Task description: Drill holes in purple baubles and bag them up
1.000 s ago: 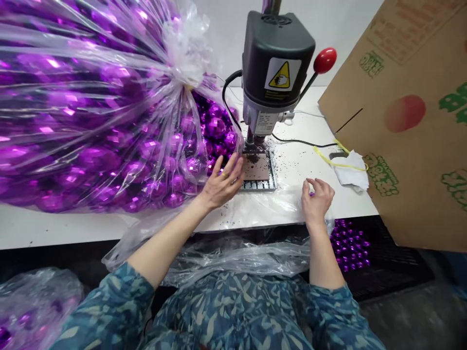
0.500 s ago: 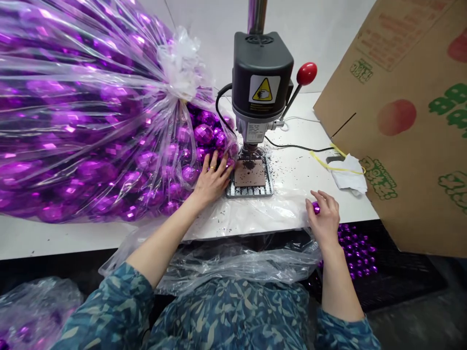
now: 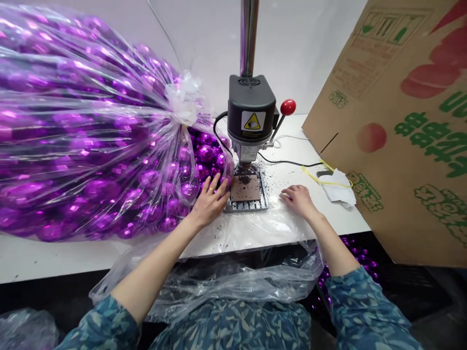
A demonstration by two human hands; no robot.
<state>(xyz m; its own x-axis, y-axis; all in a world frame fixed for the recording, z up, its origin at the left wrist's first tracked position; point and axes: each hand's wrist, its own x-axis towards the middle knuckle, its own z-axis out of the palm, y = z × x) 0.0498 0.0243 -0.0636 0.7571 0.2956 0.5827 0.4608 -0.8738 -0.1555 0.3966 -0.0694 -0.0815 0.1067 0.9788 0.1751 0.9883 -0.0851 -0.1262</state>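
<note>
My left hand [image 3: 209, 201] lies with its fingers spread at the mouth of a clear plastic bag [image 3: 146, 146], against the shiny purple faceted balls [image 3: 206, 153] that spill toward the opening. My right hand [image 3: 298, 199] is closed, pinching a small purple faceted ball [image 3: 286, 196] mostly covered by its fingers, just above the table right of the drill press. The small bench drill press [image 3: 251, 109] stands between my hands. Under its chuck, a brown square board [image 3: 245, 190] rests on the slotted metal base [image 3: 251, 206], with dark shavings strewn over both.
A red-knobbed lever [image 3: 288, 107] sticks out to the drill's right. A large printed cardboard box [image 3: 365, 97] leans at the right, with white paper [image 3: 337, 189] and a yellow cord beside it. Clear plastic sheeting [image 3: 233, 277] hangs over the table's front edge. More purple balls [image 3: 365, 257] lie below, right.
My right hand has moved left and inward, toward the drill press, carrying the purple ball. My left hand stays at the bag's mouth. The head view has shifted, so the drill sits lower.
</note>
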